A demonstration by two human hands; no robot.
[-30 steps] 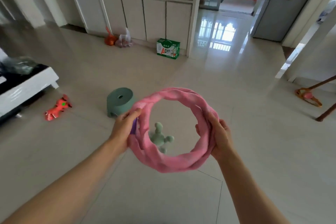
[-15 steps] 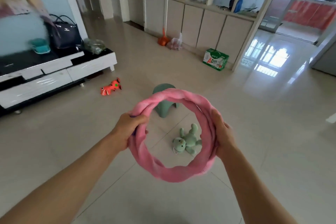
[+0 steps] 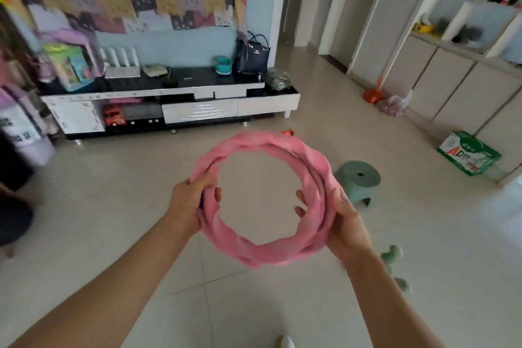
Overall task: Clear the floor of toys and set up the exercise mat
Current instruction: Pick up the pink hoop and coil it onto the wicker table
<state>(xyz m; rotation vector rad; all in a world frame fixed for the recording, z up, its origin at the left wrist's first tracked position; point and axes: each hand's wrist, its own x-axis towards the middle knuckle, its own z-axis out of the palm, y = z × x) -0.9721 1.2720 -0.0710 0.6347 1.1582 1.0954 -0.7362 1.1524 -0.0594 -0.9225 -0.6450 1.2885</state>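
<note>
Your right forearm hides most of the green plush toy [image 3: 392, 256]; beyond your hands, the pink ring [image 3: 268, 254] covers most of the red toy [image 3: 287, 132].

pink ring [image 3: 285, 256], sage-green stool [image 3: 357, 178] and plush [image 3: 391, 256], green-and-white carton [image 3: 469, 153] (red lettering).

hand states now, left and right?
Left hand: grips the pink ring on its left side.
Right hand: grips the ring's right side.

One pink ring [image 3: 282, 254], one green stool [image 3: 357, 178], one carton [image 3: 469, 153], two hands.
</note>
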